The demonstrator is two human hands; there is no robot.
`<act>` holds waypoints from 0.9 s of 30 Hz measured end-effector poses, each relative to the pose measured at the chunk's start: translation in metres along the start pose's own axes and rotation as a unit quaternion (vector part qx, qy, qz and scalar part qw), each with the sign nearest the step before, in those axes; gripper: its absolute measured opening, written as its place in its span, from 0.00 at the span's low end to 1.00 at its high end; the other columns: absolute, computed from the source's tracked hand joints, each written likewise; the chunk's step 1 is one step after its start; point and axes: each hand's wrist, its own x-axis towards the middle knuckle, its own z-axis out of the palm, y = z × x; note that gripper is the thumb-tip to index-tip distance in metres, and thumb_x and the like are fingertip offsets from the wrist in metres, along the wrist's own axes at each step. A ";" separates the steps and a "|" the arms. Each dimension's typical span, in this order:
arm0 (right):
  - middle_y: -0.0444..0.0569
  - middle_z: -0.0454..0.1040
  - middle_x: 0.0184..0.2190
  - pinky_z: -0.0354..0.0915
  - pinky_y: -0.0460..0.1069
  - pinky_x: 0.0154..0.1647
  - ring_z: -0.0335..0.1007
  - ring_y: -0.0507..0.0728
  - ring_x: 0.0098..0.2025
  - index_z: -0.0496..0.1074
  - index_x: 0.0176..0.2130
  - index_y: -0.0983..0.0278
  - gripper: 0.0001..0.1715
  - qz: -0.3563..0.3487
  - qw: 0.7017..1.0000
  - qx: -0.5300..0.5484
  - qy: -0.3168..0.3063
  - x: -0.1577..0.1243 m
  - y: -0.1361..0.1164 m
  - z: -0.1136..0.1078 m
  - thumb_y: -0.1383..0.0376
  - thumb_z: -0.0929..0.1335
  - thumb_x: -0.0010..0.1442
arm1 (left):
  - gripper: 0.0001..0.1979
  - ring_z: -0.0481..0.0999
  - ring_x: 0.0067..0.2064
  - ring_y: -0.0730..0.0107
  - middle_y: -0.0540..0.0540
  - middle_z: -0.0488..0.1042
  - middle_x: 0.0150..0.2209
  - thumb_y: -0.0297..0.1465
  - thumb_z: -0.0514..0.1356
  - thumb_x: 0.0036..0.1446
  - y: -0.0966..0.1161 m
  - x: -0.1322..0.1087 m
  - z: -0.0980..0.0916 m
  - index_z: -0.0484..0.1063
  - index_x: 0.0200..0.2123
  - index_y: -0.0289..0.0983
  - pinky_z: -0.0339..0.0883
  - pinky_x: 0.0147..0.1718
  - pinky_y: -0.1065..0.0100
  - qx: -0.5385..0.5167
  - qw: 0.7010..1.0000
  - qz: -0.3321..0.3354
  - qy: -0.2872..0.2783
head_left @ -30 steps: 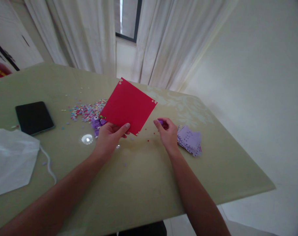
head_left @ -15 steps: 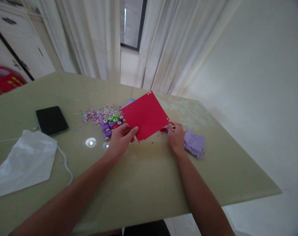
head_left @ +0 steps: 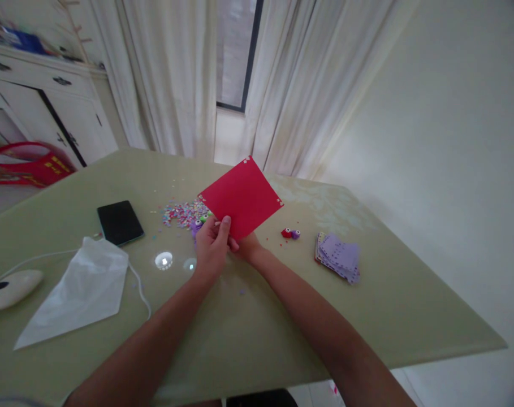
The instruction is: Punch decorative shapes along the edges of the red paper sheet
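A square red sheet of paper (head_left: 242,195) is held up over the table, tilted, with small flower-shaped cutouts at its corners. My left hand (head_left: 213,246) pinches its lower edge, thumb on the front face. Behind the sheet's lower corner is my right hand (head_left: 249,249), close to the left one; its fingers are hidden. Small purple and green paper punches with eye-like tops (head_left: 196,226) show partly beyond my left hand. A red punch (head_left: 286,232) and a purple punch (head_left: 296,234) lie right of the sheet.
Colourful paper confetti (head_left: 181,213) is heaped behind my left hand. A stack of punched purple paper (head_left: 340,257) lies right. To the left are a black phone (head_left: 120,222), a white cloth-like bag (head_left: 85,288) and a white mouse-shaped device (head_left: 17,288). A wall borders the table's right side.
My right hand has left the sheet's right corner and moved left behind its lower corner, near my left hand. The red and purple punches are now uncovered. The view has shifted.
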 end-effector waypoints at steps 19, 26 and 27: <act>0.48 0.84 0.38 0.70 0.48 0.36 0.79 0.56 0.38 0.84 0.40 0.61 0.25 0.319 0.672 0.628 0.229 -0.077 0.041 -0.053 0.47 0.82 0.50 | 0.24 0.84 0.29 0.61 0.40 0.85 0.29 0.49 0.77 0.48 -0.016 0.004 -0.002 0.81 0.34 0.34 0.79 0.31 0.64 0.029 0.995 -0.090 -0.029; 0.47 0.85 0.39 0.69 0.46 0.33 0.75 0.50 0.32 0.81 0.39 0.62 0.26 0.314 0.596 0.721 0.161 -0.078 0.024 -0.057 0.56 0.87 0.44 | 0.23 0.81 0.26 0.62 0.46 0.82 0.25 0.50 0.77 0.49 -0.020 0.004 -0.007 0.78 0.34 0.38 0.78 0.27 0.64 0.090 0.991 -0.093 -0.039; 0.46 0.84 0.38 0.70 0.46 0.33 0.75 0.51 0.32 0.80 0.39 0.62 0.27 0.314 0.593 0.725 0.155 -0.079 0.021 -0.057 0.58 0.88 0.43 | 0.23 0.82 0.27 0.61 0.46 0.82 0.26 0.50 0.77 0.50 -0.019 0.004 -0.007 0.78 0.35 0.38 0.78 0.28 0.64 0.091 0.991 -0.095 -0.039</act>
